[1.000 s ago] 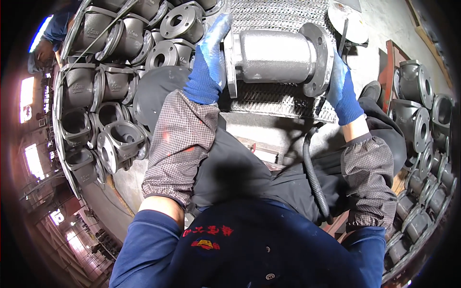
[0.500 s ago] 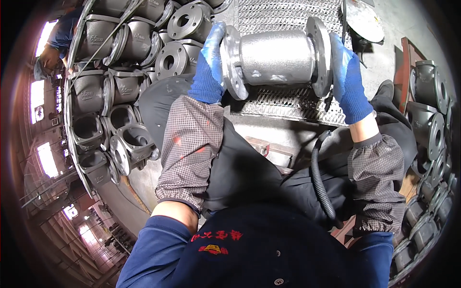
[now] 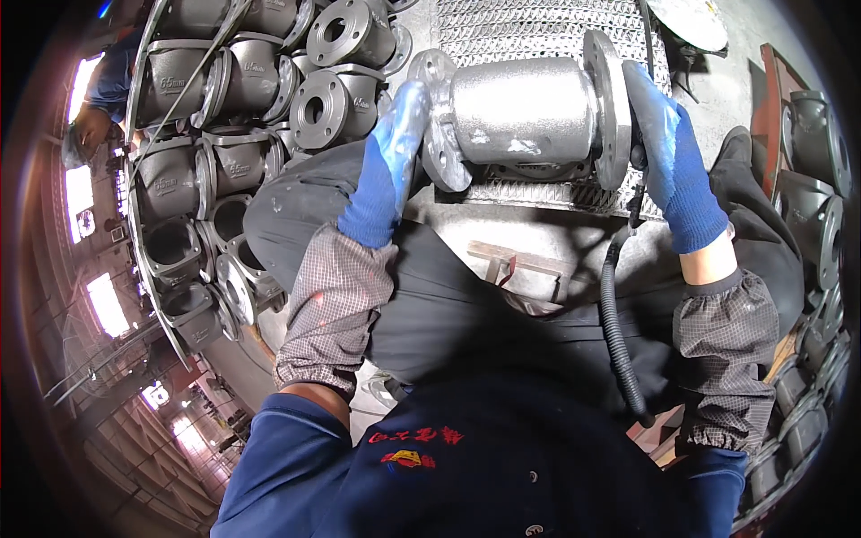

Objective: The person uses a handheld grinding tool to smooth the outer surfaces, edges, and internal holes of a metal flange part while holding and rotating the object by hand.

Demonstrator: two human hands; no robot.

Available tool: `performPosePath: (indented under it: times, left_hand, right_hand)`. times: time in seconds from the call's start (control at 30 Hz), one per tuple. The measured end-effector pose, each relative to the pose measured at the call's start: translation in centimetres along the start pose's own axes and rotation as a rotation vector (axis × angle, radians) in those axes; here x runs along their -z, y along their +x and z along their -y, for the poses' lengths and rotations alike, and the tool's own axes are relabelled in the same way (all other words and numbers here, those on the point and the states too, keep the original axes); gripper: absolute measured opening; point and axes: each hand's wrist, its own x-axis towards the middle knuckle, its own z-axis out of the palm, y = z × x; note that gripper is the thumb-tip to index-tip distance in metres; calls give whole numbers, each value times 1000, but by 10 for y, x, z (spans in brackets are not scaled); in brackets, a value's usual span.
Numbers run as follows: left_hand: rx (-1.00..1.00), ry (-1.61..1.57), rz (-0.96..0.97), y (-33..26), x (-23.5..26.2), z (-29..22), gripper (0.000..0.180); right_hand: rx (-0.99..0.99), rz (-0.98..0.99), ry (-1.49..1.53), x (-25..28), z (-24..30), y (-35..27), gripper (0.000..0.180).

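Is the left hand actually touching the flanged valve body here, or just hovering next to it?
Touching. The head view shows the left hand in its blue glove pressed flat against the left flange of the grey valve body, with no gap visible; the right hand clasps the opposite flange.

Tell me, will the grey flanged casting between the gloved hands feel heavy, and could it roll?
The flanged casting looks like thick metal, so probably heavy: both the left hand and right hand grip its flanges. Its round body might roll on the mesh surface, though the wide flanges should limit that.

A metal mesh bench (image 3: pixel 538 27) bears the grey flanged valve body (image 3: pixel 525 112) lying on its side.
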Motion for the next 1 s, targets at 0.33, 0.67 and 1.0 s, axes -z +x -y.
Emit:
performPosePath:
  times: [0.33,0.67,1.0]
  left_hand:
    - [552,220,392,-73,-31,-54,35]
    - [1309,-1040,837,-47,-188,-80,43]
    - [1258,-1508,543,-13,-249,-148,29]
  right_hand:
    - [-599,-209,522,25,37,5,60]
    - [-474,-299,553,55,32,-17,56]
    - [-632,-488,409,92,6,-51,54]
